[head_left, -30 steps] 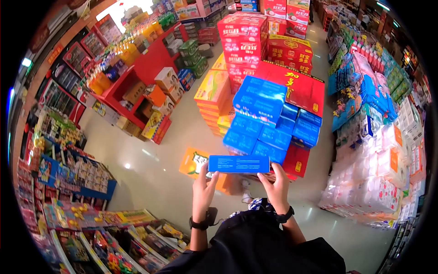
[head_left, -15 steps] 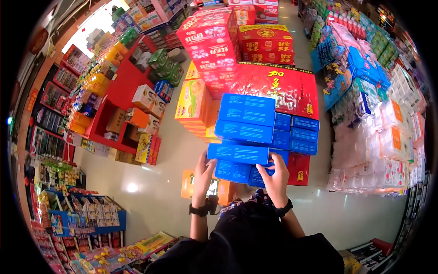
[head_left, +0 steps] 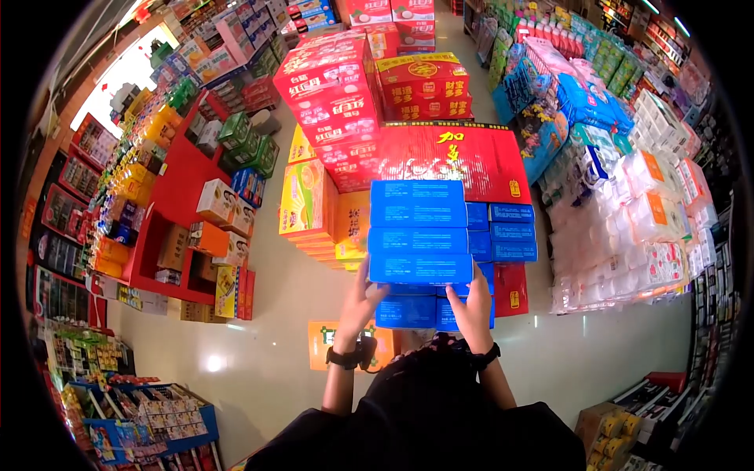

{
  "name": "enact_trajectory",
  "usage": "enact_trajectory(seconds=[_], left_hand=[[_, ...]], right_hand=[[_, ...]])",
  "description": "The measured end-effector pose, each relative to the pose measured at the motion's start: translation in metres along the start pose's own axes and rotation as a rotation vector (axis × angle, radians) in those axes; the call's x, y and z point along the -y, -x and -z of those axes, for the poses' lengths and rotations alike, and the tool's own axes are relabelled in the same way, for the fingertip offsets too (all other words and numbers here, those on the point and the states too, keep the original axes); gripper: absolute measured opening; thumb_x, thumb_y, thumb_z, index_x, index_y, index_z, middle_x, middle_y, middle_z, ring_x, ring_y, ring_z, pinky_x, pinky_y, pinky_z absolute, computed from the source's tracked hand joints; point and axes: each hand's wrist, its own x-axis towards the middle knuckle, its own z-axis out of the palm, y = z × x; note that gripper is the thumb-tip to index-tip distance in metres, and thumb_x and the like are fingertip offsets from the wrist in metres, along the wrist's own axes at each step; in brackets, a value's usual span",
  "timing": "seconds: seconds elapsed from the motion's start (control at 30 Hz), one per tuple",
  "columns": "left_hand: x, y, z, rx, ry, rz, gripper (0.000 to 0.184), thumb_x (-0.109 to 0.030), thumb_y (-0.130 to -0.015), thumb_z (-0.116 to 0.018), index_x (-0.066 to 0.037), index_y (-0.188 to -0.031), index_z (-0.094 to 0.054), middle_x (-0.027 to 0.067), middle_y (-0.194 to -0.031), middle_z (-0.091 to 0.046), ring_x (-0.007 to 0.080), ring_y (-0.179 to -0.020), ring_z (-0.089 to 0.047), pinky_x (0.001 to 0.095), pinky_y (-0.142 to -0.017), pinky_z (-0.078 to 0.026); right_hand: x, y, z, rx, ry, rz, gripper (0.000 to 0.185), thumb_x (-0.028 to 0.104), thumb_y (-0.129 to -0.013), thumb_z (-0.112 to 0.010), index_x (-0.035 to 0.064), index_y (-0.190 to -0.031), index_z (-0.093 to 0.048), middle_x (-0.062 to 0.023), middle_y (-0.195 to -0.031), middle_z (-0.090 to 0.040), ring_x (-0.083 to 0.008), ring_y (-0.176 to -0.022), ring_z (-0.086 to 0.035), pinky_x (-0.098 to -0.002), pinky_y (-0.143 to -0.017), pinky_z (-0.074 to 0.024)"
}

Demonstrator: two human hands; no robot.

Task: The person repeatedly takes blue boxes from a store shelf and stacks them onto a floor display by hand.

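Between my two hands is the nearest blue box, a long carton with fine white print. My left hand grips its left end, and my right hand grips its right end with the thumb at the front lower edge. Its far side lies up against a second blue box, beyond which sits a third blue box. Below them are more blue boxes, partly covered. A wide red carton with yellow characters lies just behind the stack.
Pink-red cartons and orange cartons are stacked at the left of the blue boxes. Plastic-wrapped paper packs line the right. A red shelf unit stands at left. An orange box is on the floor near my left wrist.
The nearest blue box has moved forward and slightly right in my hands, closing the gap to the box beyond it. My head view has shifted a little to the right.
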Motion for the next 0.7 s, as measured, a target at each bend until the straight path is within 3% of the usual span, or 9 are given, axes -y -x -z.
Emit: enact_trajectory(seconds=[0.3, 0.4, 0.5, 0.7], left_hand=[[-0.002, 0.0, -0.006, 0.02, 0.036, -0.019, 0.08, -0.005, -0.104, -0.066, -0.003, -0.173, -0.028, 0.0123, -0.148, -0.061, 0.0203, -0.129, -0.061, 0.0383, -0.113, -0.048], [-0.008, 0.001, -0.006, 0.033, 0.067, 0.036, 0.078, -0.003, -0.102, -0.066, -0.002, -0.172, -0.031, 0.0182, -0.151, -0.064, 0.0269, -0.14, -0.06, 0.0416, -0.117, -0.047], [-0.011, 0.002, -0.006, 0.015, 0.024, 0.049, 0.076, -0.004, -0.103, -0.064, -0.003, -0.171, -0.033, 0.0189, -0.148, -0.066, 0.0278, -0.14, -0.061, 0.0413, -0.115, -0.048], [-0.002, 0.002, -0.004, 0.017, 0.021, 0.061, 0.074, -0.009, -0.104, -0.063, -0.005, -0.172, -0.032, 0.0197, -0.147, -0.067, 0.0296, -0.138, -0.064, 0.0418, -0.114, -0.049]], right_hand=[[-0.002, -0.001, -0.007, 0.005, 0.037, -0.028, 0.066, 0.012, -0.096, -0.081, 0.0061, -0.157, -0.055, -0.0207, -0.139, -0.068, -0.0348, -0.121, -0.069, -0.0436, -0.097, -0.059], [0.003, -0.004, -0.004, 0.017, 0.051, -0.025, 0.066, 0.012, -0.096, -0.082, 0.006, -0.156, -0.055, -0.0208, -0.136, -0.07, -0.0353, -0.119, -0.07, -0.0442, -0.095, -0.0592], [0.01, -0.006, 0.003, 0.086, 0.003, -0.081, 0.065, 0.019, -0.1, -0.079, 0.0073, -0.158, -0.053, -0.0227, -0.145, -0.067, -0.0408, -0.131, -0.065, -0.0501, -0.111, -0.0547], [0.01, -0.005, 0.003, 0.091, -0.004, -0.074, 0.066, 0.018, -0.099, -0.078, 0.0058, -0.158, -0.052, -0.0249, -0.146, -0.066, -0.0446, -0.131, -0.064, -0.0505, -0.111, -0.0537]])
